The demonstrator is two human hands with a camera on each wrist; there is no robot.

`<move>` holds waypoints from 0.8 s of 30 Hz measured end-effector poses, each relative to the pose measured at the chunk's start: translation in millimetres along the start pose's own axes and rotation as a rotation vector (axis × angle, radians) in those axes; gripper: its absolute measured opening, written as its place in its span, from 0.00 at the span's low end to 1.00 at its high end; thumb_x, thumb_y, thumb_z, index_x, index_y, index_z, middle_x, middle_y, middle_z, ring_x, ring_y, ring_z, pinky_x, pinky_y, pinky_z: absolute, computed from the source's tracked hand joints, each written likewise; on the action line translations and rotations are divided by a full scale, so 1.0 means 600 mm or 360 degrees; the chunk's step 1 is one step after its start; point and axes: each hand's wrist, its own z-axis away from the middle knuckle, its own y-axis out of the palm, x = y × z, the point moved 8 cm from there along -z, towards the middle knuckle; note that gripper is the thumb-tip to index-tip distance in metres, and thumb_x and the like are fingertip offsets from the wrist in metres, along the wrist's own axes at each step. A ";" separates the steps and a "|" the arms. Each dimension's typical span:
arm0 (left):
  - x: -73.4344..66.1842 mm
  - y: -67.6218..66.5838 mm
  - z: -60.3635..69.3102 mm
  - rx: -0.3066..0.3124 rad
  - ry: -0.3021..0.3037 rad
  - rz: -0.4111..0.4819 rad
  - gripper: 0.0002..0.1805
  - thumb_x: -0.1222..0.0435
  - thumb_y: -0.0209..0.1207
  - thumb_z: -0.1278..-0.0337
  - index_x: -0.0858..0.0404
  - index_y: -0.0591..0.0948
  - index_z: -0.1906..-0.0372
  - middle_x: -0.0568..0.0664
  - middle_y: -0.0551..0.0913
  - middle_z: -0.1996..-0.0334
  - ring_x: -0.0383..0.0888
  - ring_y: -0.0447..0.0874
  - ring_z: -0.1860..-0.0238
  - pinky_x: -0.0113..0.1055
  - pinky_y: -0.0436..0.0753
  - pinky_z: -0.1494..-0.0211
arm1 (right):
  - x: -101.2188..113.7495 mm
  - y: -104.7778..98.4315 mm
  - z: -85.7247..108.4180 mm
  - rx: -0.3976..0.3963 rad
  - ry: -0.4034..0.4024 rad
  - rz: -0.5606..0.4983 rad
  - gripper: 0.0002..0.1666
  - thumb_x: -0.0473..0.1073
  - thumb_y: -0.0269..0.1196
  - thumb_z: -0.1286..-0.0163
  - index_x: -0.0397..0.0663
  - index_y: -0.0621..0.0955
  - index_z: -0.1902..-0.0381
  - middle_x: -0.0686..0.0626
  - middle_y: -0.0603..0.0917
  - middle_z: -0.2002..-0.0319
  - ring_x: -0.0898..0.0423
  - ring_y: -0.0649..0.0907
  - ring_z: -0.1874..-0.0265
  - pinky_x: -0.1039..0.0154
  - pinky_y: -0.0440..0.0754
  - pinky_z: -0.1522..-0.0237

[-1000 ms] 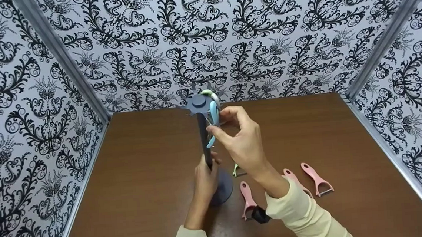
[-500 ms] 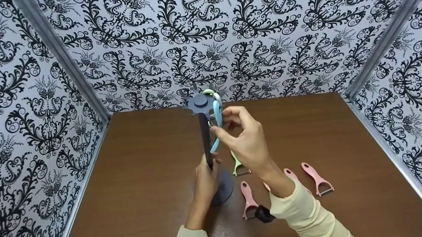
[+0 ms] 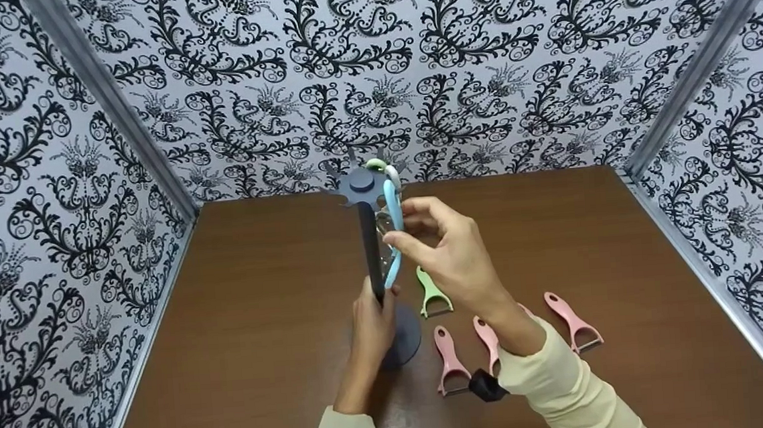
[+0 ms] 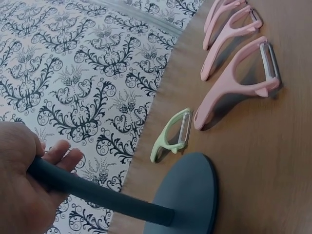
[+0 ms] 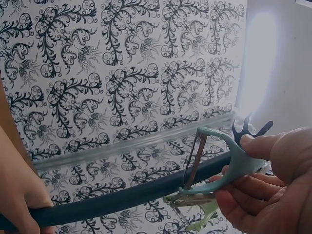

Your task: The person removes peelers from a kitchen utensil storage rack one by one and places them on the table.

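Note:
My left hand [image 3: 374,318] grips the curved post of a dark blue-grey utensil stand [image 3: 361,187], whose top carries several hooks. The stand's round base [image 4: 195,190] rests on the table. At the hooks' right side, my right hand [image 3: 447,246] pinches a light blue Y-shaped peeler [image 5: 236,163] between thumb and fingers. Its blade end faces the post in the right wrist view. Behind it at the hooks are a white peeler [image 3: 392,172] and a green peeler [image 3: 375,164]. I cannot tell whether the blue peeler's handle is on a hook.
Right of the base lie a light green peeler [image 3: 431,294] and several pink peelers [image 3: 451,360] on the brown table [image 3: 261,316]. My right forearm partly covers some pink ones. Patterned walls [image 3: 372,73] with metal corner rails [image 3: 112,105] enclose the back and sides.
The blue peeler, in my right hand's hold, has shifted slightly right and its lower end has dropped. My right forearm has moved right, showing more of the green peeler. My left hand stays put.

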 end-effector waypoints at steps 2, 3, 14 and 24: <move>-0.001 -0.001 0.001 -0.0035 0.0011 0.0006 0.04 0.75 0.57 0.31 0.65 0.79 0.58 0.49 0.87 0.68 0.44 0.85 0.66 0.41 0.81 0.62 | 0.000 0.000 0.001 0.0007 0.0001 0.0025 0.18 0.38 0.73 0.33 0.38 0.83 0.49 0.48 0.91 0.61 0.53 0.89 0.66 0.60 0.86 0.61; -0.001 -0.002 0.002 -0.0051 0.0013 0.0014 0.03 0.74 0.58 0.30 0.65 0.79 0.57 0.48 0.87 0.68 0.44 0.85 0.66 0.41 0.81 0.62 | 0.001 -0.001 0.002 0.0009 -0.0002 0.0041 0.17 0.38 0.73 0.33 0.38 0.83 0.49 0.48 0.91 0.61 0.54 0.88 0.67 0.60 0.85 0.62; -0.005 -0.009 0.008 -0.0142 0.0061 -0.0075 0.05 0.68 0.62 0.28 0.66 0.79 0.54 0.49 0.83 0.70 0.43 0.77 0.71 0.41 0.77 0.66 | 0.030 -0.004 0.009 0.0012 -0.0112 0.0298 0.15 0.42 0.71 0.30 0.38 0.83 0.51 0.49 0.91 0.62 0.58 0.87 0.72 0.63 0.84 0.69; -0.016 -0.012 0.006 -0.0080 0.0173 -0.0123 0.04 0.68 0.58 0.25 0.66 0.80 0.57 0.51 0.85 0.70 0.47 0.84 0.69 0.44 0.81 0.65 | 0.044 -0.018 0.011 0.0019 -0.0073 0.0384 0.13 0.40 0.72 0.31 0.39 0.84 0.53 0.51 0.90 0.67 0.60 0.84 0.76 0.65 0.82 0.72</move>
